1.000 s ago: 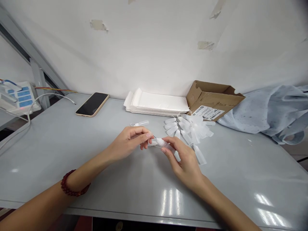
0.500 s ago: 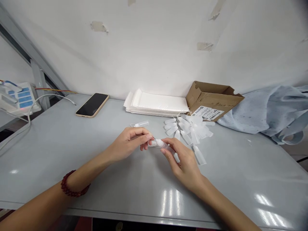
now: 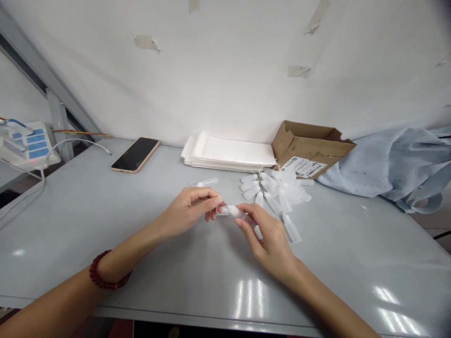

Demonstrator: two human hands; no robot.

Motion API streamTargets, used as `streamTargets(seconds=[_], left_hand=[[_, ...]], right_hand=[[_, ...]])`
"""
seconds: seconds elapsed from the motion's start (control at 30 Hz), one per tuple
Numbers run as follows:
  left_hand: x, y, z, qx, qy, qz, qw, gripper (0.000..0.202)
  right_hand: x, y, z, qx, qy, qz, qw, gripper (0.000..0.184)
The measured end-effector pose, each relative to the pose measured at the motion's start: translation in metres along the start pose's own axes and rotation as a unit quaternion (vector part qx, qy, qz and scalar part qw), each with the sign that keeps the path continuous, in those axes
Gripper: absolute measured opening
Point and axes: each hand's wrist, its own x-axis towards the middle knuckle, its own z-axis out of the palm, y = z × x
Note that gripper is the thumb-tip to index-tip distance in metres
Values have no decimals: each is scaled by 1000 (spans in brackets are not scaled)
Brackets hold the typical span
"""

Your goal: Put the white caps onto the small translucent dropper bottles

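Note:
My left hand (image 3: 192, 207) and my right hand (image 3: 268, 232) meet over the middle of the grey table (image 3: 105, 225). Both pinch one small translucent plastic vial (image 3: 230, 211) between thumb and fingertips, left on its near end, right on its body. A cluster of similar white vials (image 3: 278, 190) tied on a string lies just beyond my right hand. One more single vial (image 3: 204, 182) lies on the table behind my left hand. A red bead bracelet (image 3: 105, 277) is on my left wrist.
A stack of white padded envelopes (image 3: 229, 152) lies against the wall. An open cardboard box (image 3: 310, 148) is to its right, then a pale blue cloth (image 3: 394, 164). A phone (image 3: 135, 154) lies face up at back left, with a device and cables (image 3: 24, 141) further left.
Hands stay almost still on the vial; the fingers have shifted only slightly. The view has tilted a little.

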Motion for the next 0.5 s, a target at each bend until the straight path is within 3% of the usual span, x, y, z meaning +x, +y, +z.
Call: streamTargets(seconds=[0.3,0.5], left_hand=[[-1,0,-1,25,-1,6,1000,23],[-3,-2,-1,98,13,19,995,25]], right_hand=[[-3,-1,0,-4,-3,5,1000,16],[-2,1,0,-6,-7,6,1000,16]])
